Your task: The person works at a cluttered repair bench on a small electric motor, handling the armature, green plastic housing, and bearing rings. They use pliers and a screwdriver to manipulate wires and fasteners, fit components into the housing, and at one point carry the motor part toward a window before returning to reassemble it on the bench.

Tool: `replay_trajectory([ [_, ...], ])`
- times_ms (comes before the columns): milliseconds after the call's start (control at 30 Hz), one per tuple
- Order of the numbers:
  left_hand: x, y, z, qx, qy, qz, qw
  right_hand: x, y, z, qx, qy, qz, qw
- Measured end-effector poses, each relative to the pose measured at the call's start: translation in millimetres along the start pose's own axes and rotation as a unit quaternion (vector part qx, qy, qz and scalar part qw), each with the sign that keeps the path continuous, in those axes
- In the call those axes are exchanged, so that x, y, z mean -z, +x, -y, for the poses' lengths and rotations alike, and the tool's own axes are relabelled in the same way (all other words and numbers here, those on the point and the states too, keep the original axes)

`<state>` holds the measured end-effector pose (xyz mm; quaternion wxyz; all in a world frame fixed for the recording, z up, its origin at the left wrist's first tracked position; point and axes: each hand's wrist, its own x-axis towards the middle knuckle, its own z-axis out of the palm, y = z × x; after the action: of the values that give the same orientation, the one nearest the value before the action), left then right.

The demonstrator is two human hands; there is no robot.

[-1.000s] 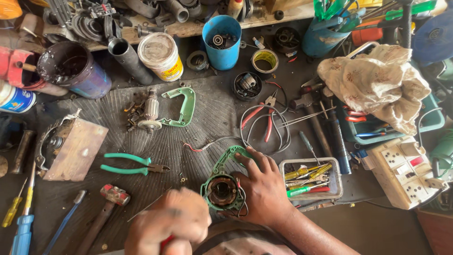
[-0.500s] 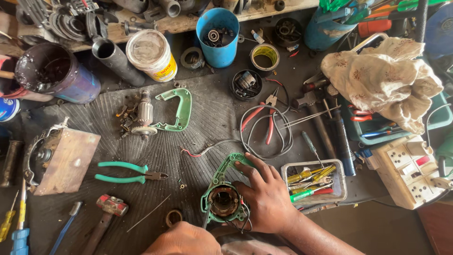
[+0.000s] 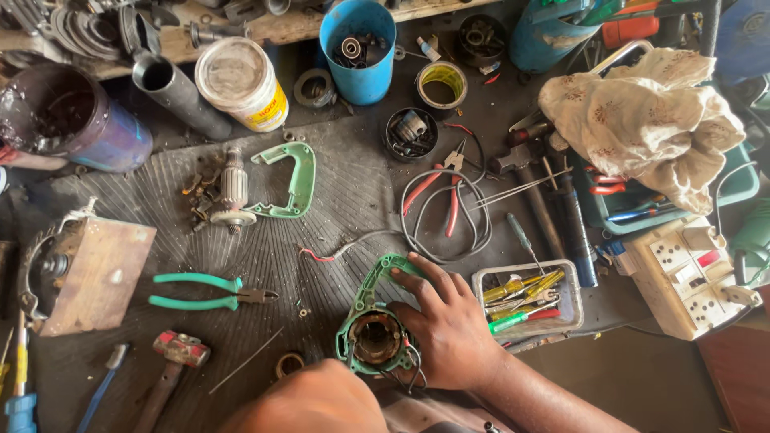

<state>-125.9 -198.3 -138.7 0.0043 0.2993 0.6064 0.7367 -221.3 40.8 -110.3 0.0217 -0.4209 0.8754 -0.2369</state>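
i'm pressing my right hand (image 3: pixel 449 333) flat on the green motor housing (image 3: pixel 373 333), grip spread over it. green pliers (image 3: pixel 210 290) are lying at nine o'clock. my left hand's grip i cannot tell.

Right hand (image 3: pixel 445 325) lay palm-down near the bench's front edge, fingers (image 3: pixel 413 277) spread; left hand (image 3: pixel 321 401) sat curled beside it.
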Motion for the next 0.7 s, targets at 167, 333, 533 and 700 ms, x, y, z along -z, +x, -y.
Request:
replay_trajectory([
  [167, -14.8, -7.4, 3.7, 0.000, -0.005, -0.007, 1.000, 0.8, 0.9, 1.0, -0.011, -0.002, 0.008, 1.000],
  [333, -24.5, -1.2, 13.0, 0.011, -0.007, -0.003, 1.000, -0.7, 3.7, -2.1, -0.006, 0.005, -0.006, 1.000],
  [533, -13.6, -24.5, 20.4, 0.027, -0.024, 0.025, 0.999, -4.6, 2.6, -8.0, 0.014, 0.005, -0.013, 1.000],
  [700, 14.0, -18.6, -2.6, 0.040, -0.043, 0.051, 0.997, -7.6, 0.0, -11.2, 0.016, 0.006, -0.005, 1.000],
])
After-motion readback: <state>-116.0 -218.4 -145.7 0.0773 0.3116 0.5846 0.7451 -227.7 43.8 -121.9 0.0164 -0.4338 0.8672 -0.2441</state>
